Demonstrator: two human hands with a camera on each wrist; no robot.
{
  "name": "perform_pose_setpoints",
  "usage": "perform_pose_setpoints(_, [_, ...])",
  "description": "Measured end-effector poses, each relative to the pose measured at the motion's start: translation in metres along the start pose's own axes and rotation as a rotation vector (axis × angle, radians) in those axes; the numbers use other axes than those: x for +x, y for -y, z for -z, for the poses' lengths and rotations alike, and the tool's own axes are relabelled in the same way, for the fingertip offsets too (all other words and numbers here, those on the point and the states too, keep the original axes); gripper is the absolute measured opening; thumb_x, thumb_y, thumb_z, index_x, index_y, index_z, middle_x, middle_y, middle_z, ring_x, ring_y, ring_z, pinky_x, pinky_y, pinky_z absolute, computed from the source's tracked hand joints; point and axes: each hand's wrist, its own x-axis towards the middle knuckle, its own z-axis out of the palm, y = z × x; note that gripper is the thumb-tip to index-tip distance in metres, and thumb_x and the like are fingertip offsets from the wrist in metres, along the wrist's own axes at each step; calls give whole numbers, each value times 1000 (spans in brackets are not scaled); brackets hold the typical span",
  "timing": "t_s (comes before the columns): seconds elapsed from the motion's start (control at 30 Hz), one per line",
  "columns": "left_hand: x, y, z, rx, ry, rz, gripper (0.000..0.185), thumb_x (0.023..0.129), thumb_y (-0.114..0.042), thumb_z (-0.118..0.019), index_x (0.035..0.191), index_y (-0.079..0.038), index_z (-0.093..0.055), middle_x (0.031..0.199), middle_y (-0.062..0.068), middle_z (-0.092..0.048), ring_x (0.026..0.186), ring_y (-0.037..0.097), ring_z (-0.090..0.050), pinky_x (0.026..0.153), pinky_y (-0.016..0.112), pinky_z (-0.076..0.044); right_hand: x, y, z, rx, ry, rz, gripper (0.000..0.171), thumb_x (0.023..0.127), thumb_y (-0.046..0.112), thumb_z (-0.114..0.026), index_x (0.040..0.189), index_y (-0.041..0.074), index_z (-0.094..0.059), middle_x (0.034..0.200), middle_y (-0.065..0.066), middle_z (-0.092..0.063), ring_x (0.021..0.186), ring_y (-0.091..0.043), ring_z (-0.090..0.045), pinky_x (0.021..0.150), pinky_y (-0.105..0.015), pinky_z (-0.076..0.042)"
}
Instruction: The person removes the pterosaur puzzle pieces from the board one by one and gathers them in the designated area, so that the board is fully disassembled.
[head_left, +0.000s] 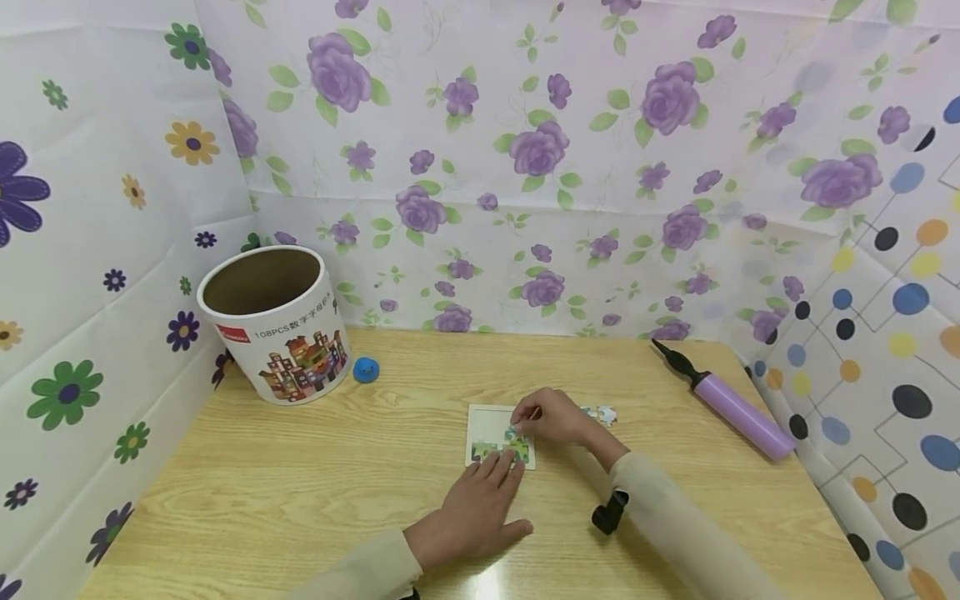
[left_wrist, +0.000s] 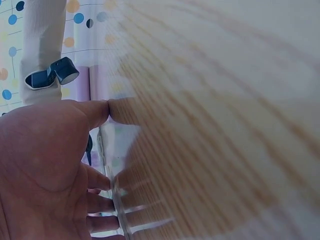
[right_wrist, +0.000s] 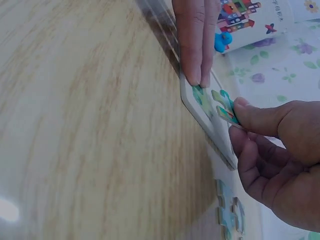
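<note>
A small white puzzle board (head_left: pixel 486 425) lies flat on the wooden table (head_left: pixel 315 475). My left hand (head_left: pixel 480 504) lies flat with straight fingers (right_wrist: pixel 197 40) pressing the board's near edge (right_wrist: pixel 192 97). My right hand (head_left: pixel 551 415) pinches a green and blue puzzle piece (right_wrist: pixel 224 104) between thumb and fingers, held over the board's right part. In the left wrist view the left hand's palm (left_wrist: pixel 45 170) rests against the tabletop. A few loose puzzle pieces (head_left: pixel 600 414) lie just right of the right hand and show as loose pieces (right_wrist: pixel 230 212) in the right wrist view.
A round cardboard tub (head_left: pixel 273 325) with printed buildings stands open at the back left, a small blue toy (head_left: pixel 365 369) beside it. A purple hand pump (head_left: pixel 731 406) lies at the right. Flowered sheets wall in the table on three sides.
</note>
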Motion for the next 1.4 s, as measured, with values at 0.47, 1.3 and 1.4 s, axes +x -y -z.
perform_pose_setpoints(0.47, [0,-1,0,6,14,17,84,102,-67,-41,162,-8,-29,168,14,-24,154,31,-26,119,49,-33,-37,-21,40,9,-53,-80,7,95,20,-75,101,20,-79,95,9,-73,81,-9,-65,74,-31,-55])
perform_pose_setpoints(1.3, [-1,-1,2,7,0,9,81,103,-64,-41,161,-8,-32,167,14,-27,153,30,-29,118,47,-34,-104,-70,76,-46,-125,-156,12,95,16,-74,103,12,-82,103,-2,-76,80,-10,-65,69,-27,-53])
perform_pose_setpoints(1.4, [-1,-1,1,-2,5,10,82,103,-65,-40,161,-8,-31,168,14,-25,154,30,-27,119,48,-33,-105,-74,73,-58,-133,-173,10,95,16,-74,101,14,-82,105,-3,-76,81,-10,-64,68,-26,-51])
